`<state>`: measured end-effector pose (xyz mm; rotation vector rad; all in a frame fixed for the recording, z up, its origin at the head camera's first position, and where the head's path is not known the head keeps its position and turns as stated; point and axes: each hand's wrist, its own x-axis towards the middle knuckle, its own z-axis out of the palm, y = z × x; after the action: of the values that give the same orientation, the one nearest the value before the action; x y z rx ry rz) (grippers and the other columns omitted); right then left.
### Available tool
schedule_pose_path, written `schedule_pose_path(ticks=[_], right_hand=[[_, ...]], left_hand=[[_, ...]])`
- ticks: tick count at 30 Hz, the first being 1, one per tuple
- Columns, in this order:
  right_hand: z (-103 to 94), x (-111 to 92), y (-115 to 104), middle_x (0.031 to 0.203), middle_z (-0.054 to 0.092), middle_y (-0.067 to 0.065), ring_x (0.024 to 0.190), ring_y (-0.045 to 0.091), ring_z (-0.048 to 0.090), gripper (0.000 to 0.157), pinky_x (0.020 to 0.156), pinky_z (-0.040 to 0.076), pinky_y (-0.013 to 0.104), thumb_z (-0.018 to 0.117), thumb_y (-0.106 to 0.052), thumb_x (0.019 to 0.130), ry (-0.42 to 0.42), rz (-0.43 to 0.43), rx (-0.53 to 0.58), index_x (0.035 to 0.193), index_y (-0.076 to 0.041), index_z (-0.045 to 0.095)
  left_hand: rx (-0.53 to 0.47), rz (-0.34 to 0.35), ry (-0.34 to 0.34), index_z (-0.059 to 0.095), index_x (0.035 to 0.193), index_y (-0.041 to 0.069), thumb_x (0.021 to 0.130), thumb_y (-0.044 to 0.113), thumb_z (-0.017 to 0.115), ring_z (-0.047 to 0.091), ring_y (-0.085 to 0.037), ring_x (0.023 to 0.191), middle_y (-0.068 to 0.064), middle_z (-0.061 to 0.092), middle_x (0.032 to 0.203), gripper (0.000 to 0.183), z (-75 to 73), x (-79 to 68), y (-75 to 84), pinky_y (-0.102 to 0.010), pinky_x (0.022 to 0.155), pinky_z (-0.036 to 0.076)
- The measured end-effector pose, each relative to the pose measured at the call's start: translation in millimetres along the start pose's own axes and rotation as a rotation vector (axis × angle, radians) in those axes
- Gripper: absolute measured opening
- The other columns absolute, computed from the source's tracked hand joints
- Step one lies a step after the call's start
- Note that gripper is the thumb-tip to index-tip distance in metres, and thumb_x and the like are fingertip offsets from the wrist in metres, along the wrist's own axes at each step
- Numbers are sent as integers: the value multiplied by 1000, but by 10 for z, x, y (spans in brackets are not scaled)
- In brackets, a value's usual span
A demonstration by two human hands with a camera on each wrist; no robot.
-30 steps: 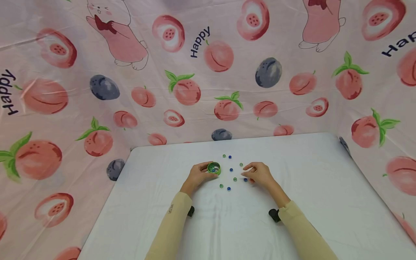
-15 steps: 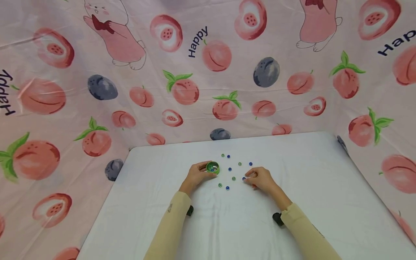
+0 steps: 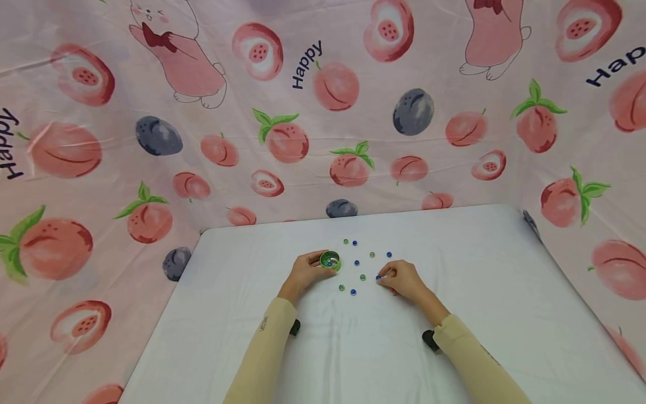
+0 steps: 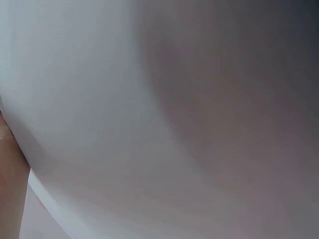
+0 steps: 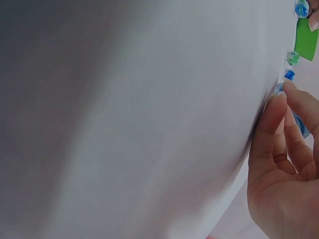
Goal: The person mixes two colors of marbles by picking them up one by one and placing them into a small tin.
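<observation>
The likeliest trouble is a slip: the blue marble [image 3: 378,278] is small, smooth and round, and the right hand [image 3: 404,279] has it only by the very tips of its fingers [image 5: 273,114]. A squeeze off its middle could shoot it out across the worktop [image 3: 227,336], where I would expect little to stop it rolling. A green marble [image 3: 363,277] lies near, on the side toward the cup [image 3: 339,264] — a low sweep that way could knock it loose. The cup could also tip if the left hand [image 3: 307,271] shifted, and the marble inside [image 3: 330,264] might then spill.

As for where the blue marble lies, it sits at the very end of the right hand, between thumb and forefinger, which are drawn almost together with no more than the marble's width between them. The right wrist view shows it peeping past the tips, low by the white cloth — whether it touches the cloth I cannot tell. The left hand's fingers and thumb curve round the cup's side, with its mouth uncovered; the left wrist view shows nothing of this grip.
</observation>
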<state>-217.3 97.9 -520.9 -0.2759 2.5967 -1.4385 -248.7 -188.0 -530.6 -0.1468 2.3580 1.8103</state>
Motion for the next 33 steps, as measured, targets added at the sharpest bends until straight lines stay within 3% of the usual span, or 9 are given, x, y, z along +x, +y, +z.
schedule_pose_path(ticks=[17,33], right_hand=[[-48,150,-227,62,60,5,50,14,52,13,53,41,23,76,-8,96,9,-27,17,103,3,75],[229,495,-532,65,64,6,53,8,50,17,53,38,20,78,-10,96,-7,-72,61,106,3,77]], left_hand=[[8,7,2,68,140,8,79,3,92,61,-29,137,-13,66,145,65,-6,19,-14,-43,120,44],[22,6,9,69,140,8,80,3,91,62,-29,137,-13,67,143,63,-11,51,-39,-45,121,43]])
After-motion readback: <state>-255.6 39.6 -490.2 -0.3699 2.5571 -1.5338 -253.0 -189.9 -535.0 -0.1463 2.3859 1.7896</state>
